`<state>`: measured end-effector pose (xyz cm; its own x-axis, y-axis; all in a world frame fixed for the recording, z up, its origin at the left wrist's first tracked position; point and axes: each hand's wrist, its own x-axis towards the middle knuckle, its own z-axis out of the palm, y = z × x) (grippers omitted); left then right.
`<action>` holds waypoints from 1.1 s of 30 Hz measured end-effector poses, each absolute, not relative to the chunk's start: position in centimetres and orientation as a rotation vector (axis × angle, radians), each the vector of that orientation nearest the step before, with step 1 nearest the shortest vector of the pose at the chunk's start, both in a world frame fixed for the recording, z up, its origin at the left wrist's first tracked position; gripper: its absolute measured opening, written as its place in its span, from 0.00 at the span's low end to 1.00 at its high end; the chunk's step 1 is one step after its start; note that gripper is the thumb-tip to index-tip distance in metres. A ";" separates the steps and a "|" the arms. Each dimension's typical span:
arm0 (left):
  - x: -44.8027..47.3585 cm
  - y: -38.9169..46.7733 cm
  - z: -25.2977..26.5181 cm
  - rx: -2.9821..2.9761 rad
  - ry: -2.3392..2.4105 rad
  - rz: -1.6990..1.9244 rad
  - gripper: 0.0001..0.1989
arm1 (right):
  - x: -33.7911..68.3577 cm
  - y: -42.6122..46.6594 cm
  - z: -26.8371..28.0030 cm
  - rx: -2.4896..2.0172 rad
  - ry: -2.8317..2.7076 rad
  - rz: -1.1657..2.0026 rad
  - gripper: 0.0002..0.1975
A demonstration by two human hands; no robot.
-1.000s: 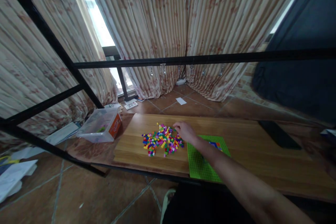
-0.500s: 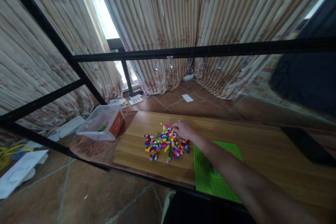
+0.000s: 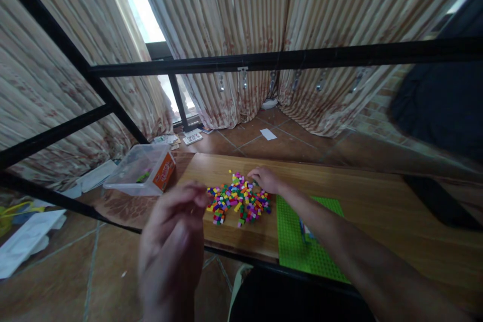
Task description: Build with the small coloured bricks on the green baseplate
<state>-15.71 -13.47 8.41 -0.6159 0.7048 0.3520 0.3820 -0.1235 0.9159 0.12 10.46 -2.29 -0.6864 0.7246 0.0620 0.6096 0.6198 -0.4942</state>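
Note:
A heap of small multicoloured toy building bricks (image 3: 237,198) lies spread on the wooden board. My right hand (image 3: 265,180) rests at the heap's far right edge. Its fingers are bent and drawn together, and whatever is between them is too small to make out. My left hand (image 3: 175,246) is raised close to the camera, left of the heap. Motion blurs its curled fingers, so its grip is unclear. Under my right forearm lies a green studded baseplate (image 3: 289,241) with a few blue and pale pieces on it, partly hidden by the arm.
A clear plastic box (image 3: 130,188) with an orange label and some green pieces inside stands left of the wooden board (image 3: 377,201). A dark flat object (image 3: 439,201) lies at the right. Black metal bars (image 3: 264,62) cross in front of the curtains.
My left hand has come into view at the lower left, in front of the board. My right hand stays at the heap's edge. The view has tilted slightly down.

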 end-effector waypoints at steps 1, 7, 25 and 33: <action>-16.3 -12.3 7.4 1.236 1.880 1.776 0.19 | 0.4 10.6 -2.3 -1.096 -2.582 0.649 0.15; -21.4 -5.3 -3.0 1.451 2.296 1.365 0.22 | 1.1 10.6 -2.3 -1.078 -2.612 0.644 0.13; -17.1 -2.4 -5.9 1.754 2.132 1.256 0.22 | 0.7 8.9 -3.2 -1.099 -2.466 0.677 0.06; -15.8 -2.7 -4.8 1.391 2.154 1.651 0.22 | 0.8 8.6 -4.0 -1.239 -2.093 0.749 0.09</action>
